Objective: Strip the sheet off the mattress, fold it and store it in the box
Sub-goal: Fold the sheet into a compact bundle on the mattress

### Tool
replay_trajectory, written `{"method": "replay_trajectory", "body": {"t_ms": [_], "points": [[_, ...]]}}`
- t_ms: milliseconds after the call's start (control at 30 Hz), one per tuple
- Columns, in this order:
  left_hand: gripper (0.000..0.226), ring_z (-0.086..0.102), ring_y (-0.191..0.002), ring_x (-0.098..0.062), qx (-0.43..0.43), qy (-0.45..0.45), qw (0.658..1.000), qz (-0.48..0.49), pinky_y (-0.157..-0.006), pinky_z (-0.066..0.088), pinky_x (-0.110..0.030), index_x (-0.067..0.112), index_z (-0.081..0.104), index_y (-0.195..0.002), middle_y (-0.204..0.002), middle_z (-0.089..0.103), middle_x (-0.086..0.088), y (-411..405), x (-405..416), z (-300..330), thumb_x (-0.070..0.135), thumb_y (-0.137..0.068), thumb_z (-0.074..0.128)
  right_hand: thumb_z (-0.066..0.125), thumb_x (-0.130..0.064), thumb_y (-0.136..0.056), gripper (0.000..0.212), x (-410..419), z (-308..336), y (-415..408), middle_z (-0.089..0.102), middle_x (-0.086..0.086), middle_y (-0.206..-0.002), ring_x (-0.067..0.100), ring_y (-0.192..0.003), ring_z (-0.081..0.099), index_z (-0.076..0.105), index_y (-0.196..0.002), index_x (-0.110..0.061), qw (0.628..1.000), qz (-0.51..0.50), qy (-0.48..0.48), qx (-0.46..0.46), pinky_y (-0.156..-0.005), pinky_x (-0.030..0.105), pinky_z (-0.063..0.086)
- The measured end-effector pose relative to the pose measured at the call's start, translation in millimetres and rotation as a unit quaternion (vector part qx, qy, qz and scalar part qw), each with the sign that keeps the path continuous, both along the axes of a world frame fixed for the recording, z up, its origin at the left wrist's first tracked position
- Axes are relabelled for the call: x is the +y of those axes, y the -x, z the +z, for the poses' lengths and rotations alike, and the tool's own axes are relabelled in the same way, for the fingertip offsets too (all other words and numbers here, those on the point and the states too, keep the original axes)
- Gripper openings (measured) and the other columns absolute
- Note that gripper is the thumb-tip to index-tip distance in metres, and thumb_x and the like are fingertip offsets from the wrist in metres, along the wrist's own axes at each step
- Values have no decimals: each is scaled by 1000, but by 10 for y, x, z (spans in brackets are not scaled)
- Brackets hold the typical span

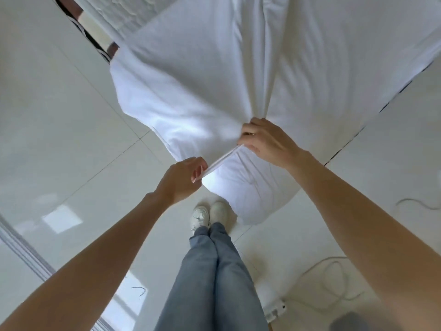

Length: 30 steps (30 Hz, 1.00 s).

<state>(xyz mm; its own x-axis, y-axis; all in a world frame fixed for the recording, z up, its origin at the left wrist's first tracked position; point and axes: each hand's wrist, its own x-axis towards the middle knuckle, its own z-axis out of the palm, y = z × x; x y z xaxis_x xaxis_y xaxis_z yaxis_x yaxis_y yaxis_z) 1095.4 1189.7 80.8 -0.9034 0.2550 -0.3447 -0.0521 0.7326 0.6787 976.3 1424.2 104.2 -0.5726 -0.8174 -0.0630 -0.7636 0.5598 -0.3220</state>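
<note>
Now the white sheet (214, 75) is being handled at the foot of the mattress (124, 17), whose quilted surface is bared at the top left. A stretched hem is pinched in the left hand (185, 179), fingers curled shut on the edge, while a gathered bunch of cloth is clenched in the right hand (267, 139). Most of the fabric is draped down towards the tiled floor (59, 115), beside the shoes (210, 215). Stripping seems nearly done, though the far corners are hidden. Next, the remaining cloth would need pulling free and the edges matched for folding. No box is seen.
</note>
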Motion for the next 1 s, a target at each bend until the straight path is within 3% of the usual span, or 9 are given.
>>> {"method": "replay_trajectory", "body": {"t_ms": [200,367,567,700,767,833,900,1000], "points": [[33,50,-61,-13,-70,-23,996,-52,-61,45,-27,22,49,-94,-69,48,14,-485,539,133,0,-71,57,68,1,-79,12,638,-13,-643,60,2,-77,22,-73,51,72,-84,-10,998,-41,-1,-48,-65,27,43],[38,48,-60,-12,-111,-18,990,-82,-60,44,-26,24,47,-98,-68,47,12,-835,925,38,-2,-72,56,62,-2,-81,13,1058,-144,-1093,61,3,-79,21,-77,50,72,-86,-9,996,-59,19,-71,-66,29,45],[41,48,-61,-13,-159,7,984,-79,-62,46,-29,29,41,-97,-68,45,15,-1173,1569,-483,-1,-74,54,62,-3,-82,13,1590,-722,-1431,62,2,-82,22,-80,52,72,-88,-10,991,-90,16,-94,-66,35,49],[31,60,-74,-20,-165,38,984,-54,-68,51,-32,23,44,-104,-88,57,10,-1315,1893,-1010,13,-81,62,60,5,-78,27,1739,-1268,-1565,62,3,-92,22,-90,53,71,-98,-10,981,-136,14,-134,-74,35,50],[33,61,-82,-16,-157,62,985,-34,-72,51,-32,24,46,-111,-100,60,7,-1351,1980,-1206,28,-84,64,52,10,-75,38,1739,-1389,-1596,61,6,-101,23,-97,53,69,-103,-8,962,-203,59,-170,-79,33,50],[36,58,-90,-13,-100,65,993,8,-71,52,-32,23,49,-113,-104,59,8,-1314,2048,-1307,38,-84,63,50,7,-78,35,1691,-1396,-1534,59,9,-106,24,-99,53,66,-106,-7,931,-316,105,-146,-80,29,48],[40,54,-95,-13,-31,54,997,42,-67,51,-31,20,52,-111,-104,57,6,-1134,2155,-1335,43,-81,65,57,-7,-83,27,1641,-1413,-1339,55,12,-110,27,-99,51,60,-110,-7,900,-415,101,-87,-78,30,47],[54,50,-95,-14,15,71,996,43,-59,44,-27,16,52,-108,-104,55,3,-820,2351,-1319,52,-72,70,64,-27,-83,44,1527,-1480,-1019,50,17,-113,32,-99,49,48,-118,-4,864,-496,36,-77,-77,37,46]]}}
